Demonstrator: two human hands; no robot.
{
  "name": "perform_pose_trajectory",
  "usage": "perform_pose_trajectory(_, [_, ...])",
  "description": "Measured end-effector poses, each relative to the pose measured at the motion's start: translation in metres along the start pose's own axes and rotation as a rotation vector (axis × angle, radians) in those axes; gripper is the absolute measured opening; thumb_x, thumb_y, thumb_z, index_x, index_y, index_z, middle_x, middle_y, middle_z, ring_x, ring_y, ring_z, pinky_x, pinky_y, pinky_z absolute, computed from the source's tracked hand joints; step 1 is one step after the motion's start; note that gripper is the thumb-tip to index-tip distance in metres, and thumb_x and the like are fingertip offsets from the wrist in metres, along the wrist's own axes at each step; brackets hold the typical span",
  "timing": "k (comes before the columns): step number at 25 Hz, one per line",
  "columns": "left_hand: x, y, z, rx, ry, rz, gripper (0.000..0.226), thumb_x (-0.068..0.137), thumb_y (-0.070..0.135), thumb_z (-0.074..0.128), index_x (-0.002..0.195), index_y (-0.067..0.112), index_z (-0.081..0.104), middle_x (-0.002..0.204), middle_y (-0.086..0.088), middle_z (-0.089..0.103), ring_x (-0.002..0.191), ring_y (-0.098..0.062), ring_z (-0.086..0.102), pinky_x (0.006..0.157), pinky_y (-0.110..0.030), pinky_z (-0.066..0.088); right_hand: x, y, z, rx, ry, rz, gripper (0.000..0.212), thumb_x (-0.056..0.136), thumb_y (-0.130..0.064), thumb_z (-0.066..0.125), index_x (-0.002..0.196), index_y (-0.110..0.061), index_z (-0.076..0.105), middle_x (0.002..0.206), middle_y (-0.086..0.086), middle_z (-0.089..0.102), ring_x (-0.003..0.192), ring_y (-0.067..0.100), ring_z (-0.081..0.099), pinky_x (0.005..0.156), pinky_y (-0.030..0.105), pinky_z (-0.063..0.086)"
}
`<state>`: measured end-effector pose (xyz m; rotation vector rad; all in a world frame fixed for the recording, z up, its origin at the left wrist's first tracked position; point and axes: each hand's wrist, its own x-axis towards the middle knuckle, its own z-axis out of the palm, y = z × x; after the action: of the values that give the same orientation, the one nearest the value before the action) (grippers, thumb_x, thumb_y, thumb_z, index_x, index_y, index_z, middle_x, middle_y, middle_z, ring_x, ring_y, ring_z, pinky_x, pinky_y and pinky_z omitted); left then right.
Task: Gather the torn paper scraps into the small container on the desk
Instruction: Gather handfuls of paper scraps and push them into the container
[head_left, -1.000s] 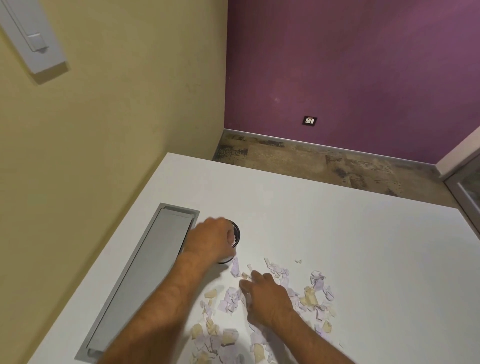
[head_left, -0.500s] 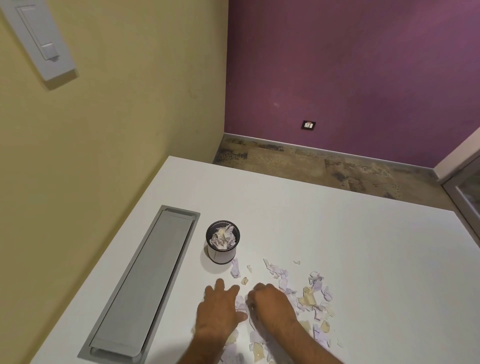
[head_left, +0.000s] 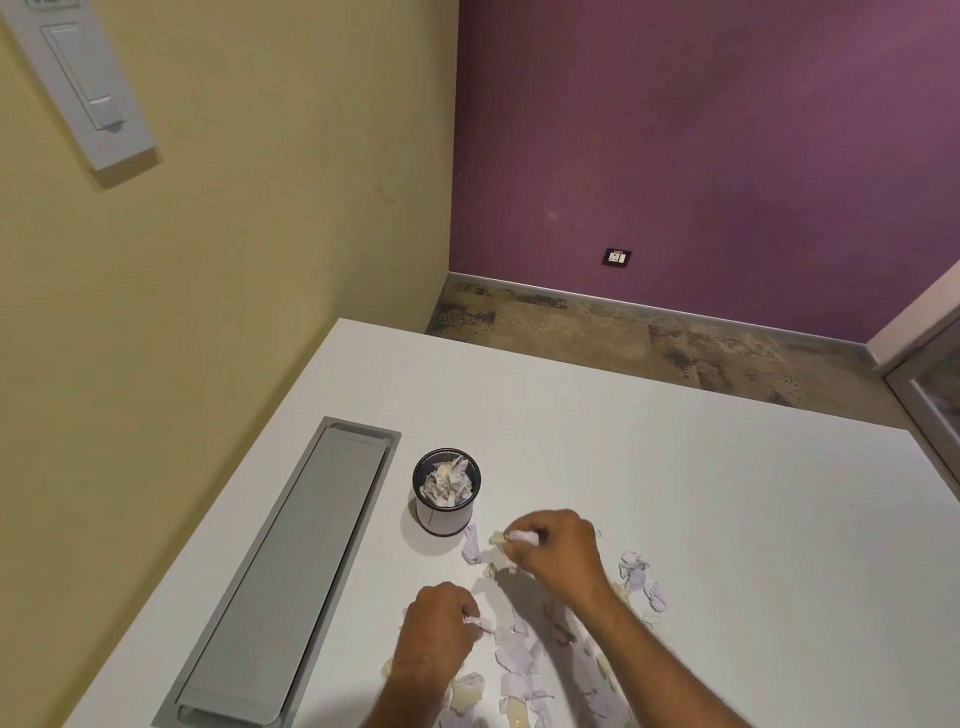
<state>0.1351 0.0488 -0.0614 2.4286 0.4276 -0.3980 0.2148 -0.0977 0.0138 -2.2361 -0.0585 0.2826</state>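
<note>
A small dark round container (head_left: 445, 514) stands on the white desk (head_left: 701, 493), holding crumpled paper up to near its rim. Pale lilac and cream paper scraps (head_left: 514, 657) lie scattered in front of it and to its right. My right hand (head_left: 558, 551) is lifted just right of the container, fingers pinched on a few scraps. Lower down, my left hand (head_left: 434, 636) is closed on scraps over the near part of the pile. More scraps (head_left: 641, 579) lie to the right of my right wrist.
A long grey cable-tray lid (head_left: 291, 577) is set into the desk left of the container. A yellow wall borders the desk on the left, with a white switch panel (head_left: 83, 88) high up. Beyond the desk's far edge are floor and a purple wall.
My left hand came back from the container to the pile and closed on scraps. My right hand rose from the pile with scraps and moved toward the container.
</note>
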Motion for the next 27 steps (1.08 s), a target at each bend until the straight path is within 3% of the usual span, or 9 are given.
perform_pose_trajectory(3, [-0.001, 0.0, -0.003, -0.012, -0.009, -0.014, 0.014, 0.078, 0.021, 0.073, 0.089, 0.026, 0.078, 0.095, 0.008, 0.076, 0.087, -0.01, 0.07, 0.082, -0.018, 0.054, 0.014, -0.027, -0.005, 0.071, 0.019, -0.079, 0.011, 0.071, -0.013, 0.081, 0.079, -0.021, 0.079, 0.059, -0.02, 0.067, 0.053, -0.007, 0.062, 0.054, 0.007, 0.043])
perform_pose_trajectory(8, [-0.005, 0.0, -0.01, -0.07, -0.029, 0.017, 0.013, 0.076, 0.02, 0.071, 0.086, 0.026, 0.078, 0.089, 0.01, 0.077, 0.081, -0.006, 0.069, 0.076, -0.015, 0.053, 0.046, -0.069, 0.009, -0.126, -0.012, -0.223, 0.016, 0.075, -0.012, 0.073, 0.088, -0.02, 0.078, 0.085, -0.003, 0.077, 0.069, -0.001, 0.064, 0.069, 0.008, 0.044])
perform_pose_trajectory(12, [-0.005, 0.007, -0.03, -0.189, -0.021, 0.037, 0.012, 0.075, 0.018, 0.077, 0.084, 0.025, 0.079, 0.079, 0.014, 0.076, 0.069, 0.002, 0.068, 0.072, -0.022, 0.059, 0.071, -0.086, 0.028, -0.441, -0.151, -0.347, 0.023, 0.081, -0.01, 0.065, 0.101, -0.018, 0.074, 0.105, 0.001, 0.074, 0.098, 0.02, 0.067, 0.087, 0.028, 0.052])
perform_pose_trajectory(14, [-0.002, 0.012, -0.049, -0.267, 0.01, 0.049, 0.012, 0.074, 0.015, 0.081, 0.082, 0.023, 0.079, 0.073, 0.014, 0.076, 0.062, 0.003, 0.069, 0.063, -0.021, 0.06, 0.078, -0.089, 0.037, -0.597, -0.227, -0.379, 0.025, 0.081, -0.008, 0.065, 0.103, -0.017, 0.072, 0.107, 0.005, 0.072, 0.099, 0.026, 0.065, 0.085, 0.033, 0.053])
perform_pose_trajectory(18, [0.006, 0.021, -0.101, -0.351, 0.127, 0.092, 0.019, 0.072, 0.008, 0.083, 0.08, 0.025, 0.079, 0.065, 0.017, 0.07, 0.054, 0.004, 0.066, 0.049, -0.006, 0.049, 0.081, -0.087, 0.047, -0.779, -0.304, -0.415, 0.025, 0.08, -0.01, 0.062, 0.103, -0.019, 0.068, 0.099, 0.008, 0.069, 0.091, 0.031, 0.065, 0.066, 0.032, 0.049])
perform_pose_trajectory(22, [0.023, 0.027, -0.143, -0.384, 0.236, 0.089, 0.02, 0.068, 0.006, 0.084, 0.077, 0.023, 0.08, 0.067, 0.009, 0.073, 0.055, 0.0, 0.065, 0.05, -0.006, 0.045, 0.08, -0.085, 0.041, -0.736, -0.298, -0.443, 0.04, 0.078, -0.015, 0.066, 0.114, -0.033, 0.063, 0.099, 0.001, 0.072, 0.09, 0.026, 0.064, 0.072, 0.035, 0.056])
perform_pose_trajectory(27, [0.053, 0.039, -0.16, -0.309, 0.275, 0.094, 0.017, 0.069, 0.006, 0.083, 0.079, 0.018, 0.08, 0.067, 0.006, 0.072, 0.059, -0.008, 0.066, 0.057, -0.018, 0.049, 0.071, -0.075, 0.018, -0.488, -0.231, -0.409, 0.043, 0.081, -0.02, 0.07, 0.12, -0.033, 0.06, 0.107, 0.0, 0.073, 0.095, 0.024, 0.065, 0.08, 0.037, 0.055])
